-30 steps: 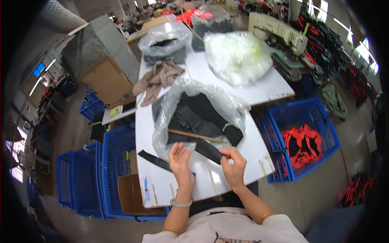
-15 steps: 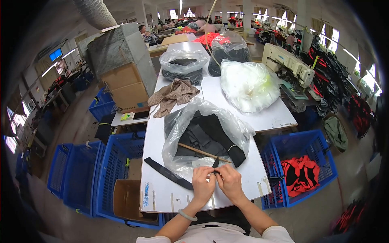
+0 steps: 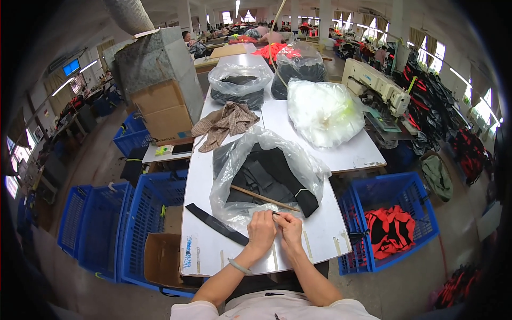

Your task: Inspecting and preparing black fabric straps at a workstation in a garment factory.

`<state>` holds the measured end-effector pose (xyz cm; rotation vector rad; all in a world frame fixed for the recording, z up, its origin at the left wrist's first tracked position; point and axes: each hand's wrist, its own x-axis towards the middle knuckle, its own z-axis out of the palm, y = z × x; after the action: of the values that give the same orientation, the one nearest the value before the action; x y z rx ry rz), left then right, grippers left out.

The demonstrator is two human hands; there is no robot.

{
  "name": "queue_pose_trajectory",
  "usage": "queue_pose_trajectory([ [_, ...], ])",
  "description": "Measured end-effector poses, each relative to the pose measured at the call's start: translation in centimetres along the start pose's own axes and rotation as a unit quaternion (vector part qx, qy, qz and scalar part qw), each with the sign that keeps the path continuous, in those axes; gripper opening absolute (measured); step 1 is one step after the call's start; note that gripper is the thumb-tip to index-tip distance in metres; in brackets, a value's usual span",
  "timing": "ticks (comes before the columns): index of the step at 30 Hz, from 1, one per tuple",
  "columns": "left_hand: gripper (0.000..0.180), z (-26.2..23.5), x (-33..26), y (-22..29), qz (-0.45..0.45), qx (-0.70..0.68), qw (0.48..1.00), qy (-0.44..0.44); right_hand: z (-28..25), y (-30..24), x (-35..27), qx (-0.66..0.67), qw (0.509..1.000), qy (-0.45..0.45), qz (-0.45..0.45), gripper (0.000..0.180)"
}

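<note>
Your left hand [image 3: 262, 228] and right hand [image 3: 290, 228] are together, their fingertips pinched on a small dark piece [image 3: 276, 213], mostly hidden between them; I judge it light and soft, best taken by its edges. The black strip [image 3: 216, 224] at nine o'clock, long and slightly curved, should bend easily. At twelve o'clock, the clear plastic bag [image 3: 224, 178], crumpled, probably slippery, lies open around dark fabric pieces [image 3: 257, 173].

Glossy plastic bag [image 3: 224, 184]; matt strip [image 3: 216, 224]; wooden stick [image 3: 262, 197].
</note>
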<state>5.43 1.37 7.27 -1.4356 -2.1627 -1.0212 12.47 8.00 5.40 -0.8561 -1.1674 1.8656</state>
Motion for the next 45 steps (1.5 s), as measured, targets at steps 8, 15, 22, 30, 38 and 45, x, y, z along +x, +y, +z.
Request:
queue_pose_trajectory([
  [8,0.007,-1.1,-0.5,-1.8,-0.076,-0.118,0.990,0.016,-0.3,0.3,-0.6,0.362,0.873,-0.181,0.273,0.012],
  [15,0.012,-2.1,0.8,2.2,-0.223,-0.377,0.899,0.027,0.9,-6.3,1.1,0.009,0.989,-0.147,0.015,0.027],
  [22,0.013,-1.1,0.1,3.2,-0.212,-0.398,0.890,0.061,-0.8,-7.4,-0.2,0.026,0.971,-0.207,0.117,0.034],
  [30,0.010,-2.0,2.0,3.4,-0.223,-0.300,0.918,0.130,-0.3,-8.3,-0.6,-0.288,0.902,-0.166,-0.276,0.012],
  [38,0.004,-2.4,1.9,4.8,-0.148,-0.387,0.895,0.163,1.2,-6.8,-2.4,-0.272,0.894,-0.025,-0.354,0.031],
  [45,0.004,-2.9,1.6,3.6,-0.263,-0.613,0.742,0.070,1.7,-5.2,-2.1,-0.292,0.829,0.042,-0.475,0.038],
])
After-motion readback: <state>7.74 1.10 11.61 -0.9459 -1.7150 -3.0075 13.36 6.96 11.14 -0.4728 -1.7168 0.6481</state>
